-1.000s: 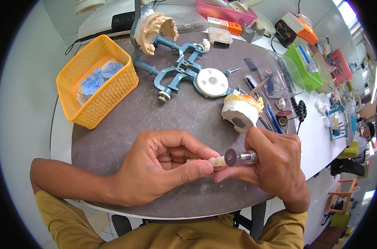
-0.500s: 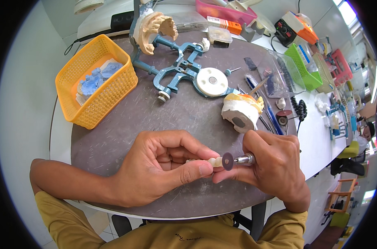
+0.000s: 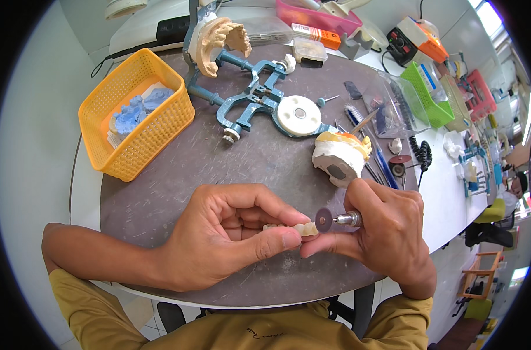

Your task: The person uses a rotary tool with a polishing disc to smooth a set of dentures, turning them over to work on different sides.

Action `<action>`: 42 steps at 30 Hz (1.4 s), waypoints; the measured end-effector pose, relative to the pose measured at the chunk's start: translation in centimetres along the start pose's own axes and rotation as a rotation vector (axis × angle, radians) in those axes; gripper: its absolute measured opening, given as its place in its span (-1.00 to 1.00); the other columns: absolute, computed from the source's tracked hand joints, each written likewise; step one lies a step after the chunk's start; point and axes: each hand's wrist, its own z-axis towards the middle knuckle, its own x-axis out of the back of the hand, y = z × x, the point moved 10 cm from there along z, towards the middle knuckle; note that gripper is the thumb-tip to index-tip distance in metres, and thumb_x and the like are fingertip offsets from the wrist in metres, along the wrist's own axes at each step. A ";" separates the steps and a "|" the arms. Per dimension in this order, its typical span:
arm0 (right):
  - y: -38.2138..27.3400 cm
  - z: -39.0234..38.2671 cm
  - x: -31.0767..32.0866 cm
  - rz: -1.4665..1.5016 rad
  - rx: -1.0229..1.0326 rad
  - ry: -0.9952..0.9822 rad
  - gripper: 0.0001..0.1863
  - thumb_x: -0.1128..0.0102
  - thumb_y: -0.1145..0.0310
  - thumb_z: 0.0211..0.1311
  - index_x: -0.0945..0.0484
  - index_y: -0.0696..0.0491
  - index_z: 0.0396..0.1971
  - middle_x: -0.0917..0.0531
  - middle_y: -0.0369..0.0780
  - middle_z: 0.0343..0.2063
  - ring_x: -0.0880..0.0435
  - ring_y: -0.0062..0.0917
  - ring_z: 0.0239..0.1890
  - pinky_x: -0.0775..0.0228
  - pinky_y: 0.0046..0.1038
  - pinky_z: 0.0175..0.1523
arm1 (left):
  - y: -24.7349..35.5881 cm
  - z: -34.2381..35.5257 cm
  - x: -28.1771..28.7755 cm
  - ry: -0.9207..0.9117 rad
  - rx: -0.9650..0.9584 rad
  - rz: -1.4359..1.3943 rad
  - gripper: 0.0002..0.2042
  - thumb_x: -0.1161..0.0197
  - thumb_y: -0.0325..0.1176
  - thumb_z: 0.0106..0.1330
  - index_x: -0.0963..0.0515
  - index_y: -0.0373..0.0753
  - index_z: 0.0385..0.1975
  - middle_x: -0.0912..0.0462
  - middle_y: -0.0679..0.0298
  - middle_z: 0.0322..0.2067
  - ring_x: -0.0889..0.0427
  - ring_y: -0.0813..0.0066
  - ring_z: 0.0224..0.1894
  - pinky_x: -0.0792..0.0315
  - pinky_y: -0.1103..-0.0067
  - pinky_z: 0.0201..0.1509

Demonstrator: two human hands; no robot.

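Observation:
My left hand [image 3: 230,236] pinches a cream-coloured dental bridge [image 3: 308,228] between thumb and forefinger, its tooth-shaped end sticking out to the right. My right hand [image 3: 385,224] grips a metal rotary handpiece [image 3: 349,219], its thumb reaching out below the bridge. A thin dark cutting disc [image 3: 324,220] sits on the handpiece's tip, right at the bridge's outer end; I cannot tell whether they touch. Just beyond my right hand, a white plaster dental model [image 3: 335,160] with an orange-yellow top lies on its side. Part of the bridge is hidden by my left fingers.
A blue articulator [image 3: 256,93] with a beige tooth cast [image 3: 216,44] stands at the back. To the left is a yellow basket [image 3: 140,151] holding blue material. Tools, including a blue-handled one [image 3: 387,169], and a clear plastic box [image 3: 414,119] lie at the right.
The handpiece and its disc have shifted slightly to the right and up along the bridge's end, showing more of the bridge. My left hand has hardly moved.

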 end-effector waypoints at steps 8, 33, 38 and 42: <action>-0.1 0.0 -0.2 -0.012 0.007 -0.017 -0.34 -0.34 -0.28 -0.22 -0.25 0.03 -0.74 -0.37 -0.30 -0.81 -0.48 -0.48 -0.78 -0.26 -0.49 -0.69 | 0.0 0.0 0.0 0.003 0.003 0.009 -0.83 -0.28 -0.48 0.23 -0.51 -0.39 -0.24 -0.64 0.04 -0.23 -0.65 0.44 -0.14 -0.56 0.54 -0.01; 0.0 -0.1 0.0 0.005 0.005 -0.012 -0.33 -0.36 -0.27 -0.24 -0.26 0.04 -0.72 -0.36 -0.30 -0.80 -0.48 -0.46 -0.77 -0.27 -0.48 -0.68 | 0.0 0.0 -0.2 -0.008 0.008 -0.002 -0.84 -0.27 -0.52 0.23 -0.50 -0.41 -0.25 -0.63 0.03 -0.22 -0.64 0.42 -0.13 -0.56 0.52 0.00; -0.1 -0.1 -0.1 0.013 0.017 -0.011 -0.34 -0.35 -0.27 -0.23 -0.25 0.03 -0.73 -0.36 -0.31 -0.81 -0.48 -0.48 -0.78 -0.27 -0.48 -0.68 | 0.0 -0.1 -0.2 -0.015 0.002 0.010 -0.84 -0.26 -0.52 0.23 -0.50 -0.41 -0.24 -0.63 0.03 -0.22 -0.64 0.42 -0.12 -0.57 0.52 0.00; -0.2 -0.1 -0.2 0.002 0.024 -0.021 -0.34 -0.35 -0.26 -0.22 -0.25 0.03 -0.74 -0.35 -0.31 -0.82 -0.47 -0.48 -0.79 -0.26 -0.49 -0.68 | 0.0 -0.1 -0.1 -0.009 0.008 0.024 -0.83 -0.26 -0.50 0.24 -0.50 -0.41 -0.23 -0.63 0.03 -0.23 -0.64 0.42 -0.13 -0.57 0.52 0.00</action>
